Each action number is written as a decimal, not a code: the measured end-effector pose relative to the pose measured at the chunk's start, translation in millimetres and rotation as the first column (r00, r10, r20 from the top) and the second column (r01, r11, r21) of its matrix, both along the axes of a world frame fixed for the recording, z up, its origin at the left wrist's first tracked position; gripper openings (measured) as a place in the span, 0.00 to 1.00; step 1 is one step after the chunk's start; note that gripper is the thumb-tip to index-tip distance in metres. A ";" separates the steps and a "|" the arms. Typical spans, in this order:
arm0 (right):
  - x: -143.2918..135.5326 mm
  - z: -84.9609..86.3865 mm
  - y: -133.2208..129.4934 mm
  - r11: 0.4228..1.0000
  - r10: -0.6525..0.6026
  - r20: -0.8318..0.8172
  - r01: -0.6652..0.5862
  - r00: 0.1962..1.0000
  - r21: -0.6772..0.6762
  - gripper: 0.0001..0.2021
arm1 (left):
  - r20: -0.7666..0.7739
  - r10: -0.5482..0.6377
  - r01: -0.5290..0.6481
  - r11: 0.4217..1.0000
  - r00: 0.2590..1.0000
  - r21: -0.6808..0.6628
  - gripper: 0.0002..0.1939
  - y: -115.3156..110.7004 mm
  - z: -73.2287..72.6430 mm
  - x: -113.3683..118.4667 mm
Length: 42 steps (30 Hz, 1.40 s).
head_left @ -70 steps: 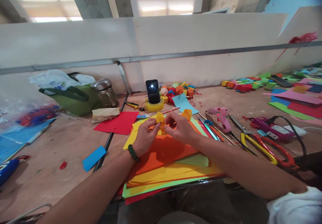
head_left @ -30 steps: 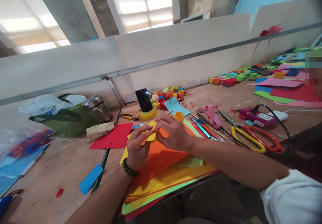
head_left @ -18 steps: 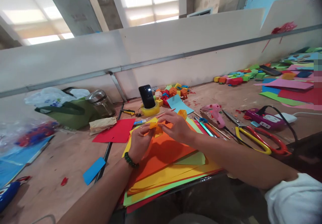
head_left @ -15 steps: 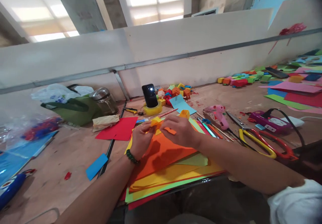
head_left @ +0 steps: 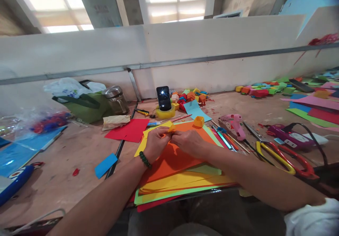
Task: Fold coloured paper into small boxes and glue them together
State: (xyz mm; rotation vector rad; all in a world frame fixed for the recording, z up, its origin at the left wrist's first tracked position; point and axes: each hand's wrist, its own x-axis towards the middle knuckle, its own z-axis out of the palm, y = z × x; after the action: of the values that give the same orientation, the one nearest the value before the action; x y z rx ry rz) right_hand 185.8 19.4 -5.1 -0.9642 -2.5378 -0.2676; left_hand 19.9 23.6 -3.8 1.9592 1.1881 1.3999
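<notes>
White plastic bag point(head_left: 65, 87): resting on top of the green bag; printed in small blue-green lettering, too blurred to read.
Green bag point(head_left: 87, 109): slumped on the surface point(head_left: 60, 158), near the partition point(head_left: 103, 43).
Pillar point(head_left: 97, 4): faintly marked above the partition, illegibly.
Blue card point(head_left: 106, 165): lying flat, crossing a dark seam.
Glass jar point(head_left: 118, 103): upright, metal-lidded, just beside the green bag.
Red sheet point(head_left: 128, 130): flat, near the left hand.
Left hand point(head_left: 156, 144): pinching the yellow paper piece between thumb and fingers; banded at the wrist with green beads.
Phone point(head_left: 164, 99): propped upright in a yellow tape roll point(head_left: 165, 113), beyond both hands; dark-screened.
Yellow paper piece point(head_left: 172, 127): held above the paper stack point(head_left: 172, 163), between both hands, at the fingertips; partly hidden.
Right hand point(head_left: 189, 142): closed, thumb and fingers pinching the right edge of the yellow paper piece.
Folded paper shapes point(head_left: 191, 96): heaped beyond the hands, multicoloured.
Yellow paper box point(head_left: 198, 121): standing on the far part of the paper stack, apart from the right hand.
Glue gun point(head_left: 237, 125): pink, on its side; no legible label.
Scissors point(head_left: 280, 158): yellow- and red-handled, just beside the glue gun.
Power strip point(head_left: 288, 137): purple, with a cable plugged in.
</notes>
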 end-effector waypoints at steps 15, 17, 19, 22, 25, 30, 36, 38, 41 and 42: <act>12.9 11.5 7.8 0.997 -0.037 -0.558 -0.007 0.829 -0.076 0.10 | -0.052 -0.062 0.061 0.998 0.997 -0.023 0.10 3.0 2.5 -5.1; 12.9 13.5 10.6 0.982 -0.054 -0.583 -0.063 0.811 -0.179 0.07 | -0.063 -0.090 0.088 0.996 0.994 -0.026 0.10 0.8 2.4 -3.8; 12.2 11.0 14.1 0.966 -0.029 -0.576 -0.125 0.817 -0.225 0.02 | -0.062 -0.091 0.090 0.996 0.994 -0.027 0.09 -0.9 2.1 -2.3; 11.8 4.2 18.3 0.968 0.026 -0.585 -0.166 0.811 -0.187 0.05 | -0.037 -0.092 0.090 0.994 0.995 -0.063 0.09 -1.0 1.1 -0.9; 11.7 0.7 19.3 0.974 0.074 -0.607 -0.188 0.791 -0.127 0.07 | 0.006 -0.138 0.137 0.974 0.990 -0.180 0.11 0.3 0.2 -0.5; 11.9 6.4 16.4 0.940 0.154 -0.682 -0.319 0.715 -0.122 0.10 | -0.046 -0.145 0.135 0.977 0.988 -0.164 0.17 -3.4 2.2 1.2; 14.2 16.3 13.8 0.893 0.136 -0.688 -0.389 0.713 -0.226 0.08 | -0.230 -0.060 0.066 0.998 0.971 0.016 0.22 -10.2 5.7 5.0; 13.4 16.0 14.5 0.887 0.112 -0.684 -0.383 0.721 -0.258 0.05 | -0.264 -0.053 0.061 0.998 0.963 0.024 0.21 -11.1 5.8 5.3; 11.7 12.7 17.3 0.880 0.069 -0.680 -0.365 0.730 -0.303 0.05 | -0.291 -0.048 0.055 0.998 0.955 0.015 0.19 -12.0 5.2 4.9; 11.2 11.3 18.4 0.879 0.059 -0.679 -0.360 0.731 -0.312 0.05 | -0.292 -0.045 0.051 0.999 0.955 0.011 0.18 -12.3 4.9 4.8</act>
State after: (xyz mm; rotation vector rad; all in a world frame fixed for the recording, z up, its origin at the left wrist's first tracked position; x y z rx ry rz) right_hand 197.1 37.8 6.2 -0.7098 -2.0212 0.6324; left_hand 24.7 11.2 1.2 2.2500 1.2462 1.1274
